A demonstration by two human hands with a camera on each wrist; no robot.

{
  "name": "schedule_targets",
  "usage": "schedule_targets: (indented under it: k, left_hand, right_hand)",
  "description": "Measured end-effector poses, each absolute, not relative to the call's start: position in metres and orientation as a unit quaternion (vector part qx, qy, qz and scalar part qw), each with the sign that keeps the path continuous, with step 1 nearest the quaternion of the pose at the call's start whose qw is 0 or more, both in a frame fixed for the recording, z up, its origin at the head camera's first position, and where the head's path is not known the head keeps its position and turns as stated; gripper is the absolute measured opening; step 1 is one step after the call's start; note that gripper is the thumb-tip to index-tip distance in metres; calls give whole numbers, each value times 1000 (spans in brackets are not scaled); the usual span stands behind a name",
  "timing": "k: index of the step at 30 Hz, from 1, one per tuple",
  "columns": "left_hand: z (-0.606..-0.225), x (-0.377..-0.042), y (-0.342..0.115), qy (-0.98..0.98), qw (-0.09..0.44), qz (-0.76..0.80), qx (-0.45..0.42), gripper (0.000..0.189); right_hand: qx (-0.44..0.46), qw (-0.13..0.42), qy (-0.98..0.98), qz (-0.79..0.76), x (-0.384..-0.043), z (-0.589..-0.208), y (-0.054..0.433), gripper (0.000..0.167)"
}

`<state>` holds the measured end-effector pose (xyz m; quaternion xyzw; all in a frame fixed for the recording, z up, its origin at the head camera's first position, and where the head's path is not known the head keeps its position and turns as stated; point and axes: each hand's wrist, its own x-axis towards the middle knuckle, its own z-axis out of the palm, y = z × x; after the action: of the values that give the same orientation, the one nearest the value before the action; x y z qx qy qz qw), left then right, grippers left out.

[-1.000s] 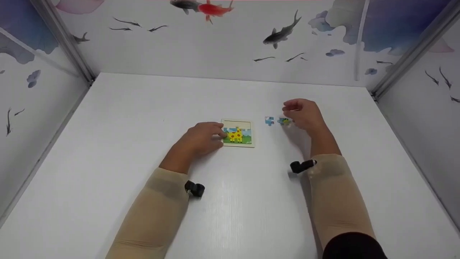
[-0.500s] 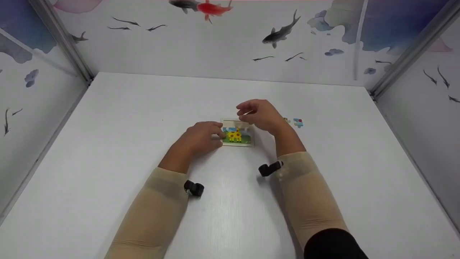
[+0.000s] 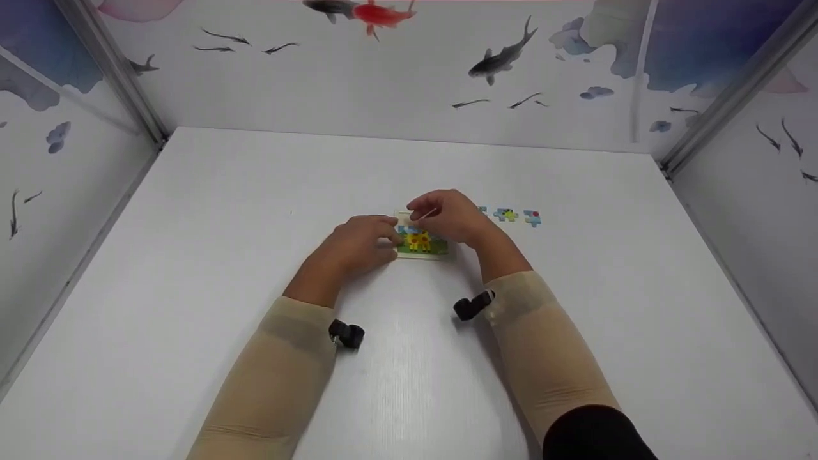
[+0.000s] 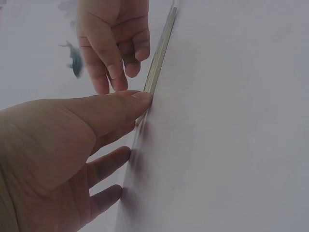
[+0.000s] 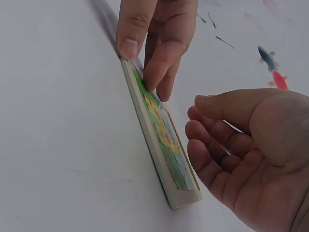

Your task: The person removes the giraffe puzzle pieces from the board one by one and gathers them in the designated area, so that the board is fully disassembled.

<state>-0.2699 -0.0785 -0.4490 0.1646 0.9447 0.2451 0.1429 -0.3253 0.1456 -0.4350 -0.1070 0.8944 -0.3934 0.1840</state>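
Note:
A small wooden-framed giraffe jigsaw puzzle (image 3: pixel 422 246) lies on the white table, partly covered by both hands. My left hand (image 3: pixel 364 246) rests at its left edge; in the left wrist view the thumb (image 4: pixel 135 104) touches the frame's rim. Over the puzzle's upper part hovers my right hand (image 3: pixel 450 217), its fingers loosely bent. In the right wrist view the right thumb (image 5: pixel 217 104) lies close to the fingertips, and no piece shows between them. Loose puzzle pieces lie right of the frame: one blue and yellow-green (image 3: pixel 507 214), one blue with red (image 3: pixel 532 217), and one mostly hidden.
White walls printed with fish (image 3: pixel 498 61) enclose the table (image 3: pixel 255 179) at the back and sides. Each forearm, in a beige sleeve (image 3: pixel 543 332), carries a small black camera (image 3: pixel 474 305).
My right hand has moved left from above the loose pieces to the puzzle, then lower over it. The red-marked piece has come into view. My left hand stays in place.

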Motion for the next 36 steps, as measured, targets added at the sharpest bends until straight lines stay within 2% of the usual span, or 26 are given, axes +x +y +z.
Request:
schedule_targets:
  k: [14,36]
  left_hand:
    - [-449,-270,-80,944,132,245,176,25]
    - [-451,-273,-82,941,131,251,185,23]
  right_hand:
    - [-141,213,904,-344,-323,-447,140,34]
    - [-129,226,911,-320,-320,-445,132,39]
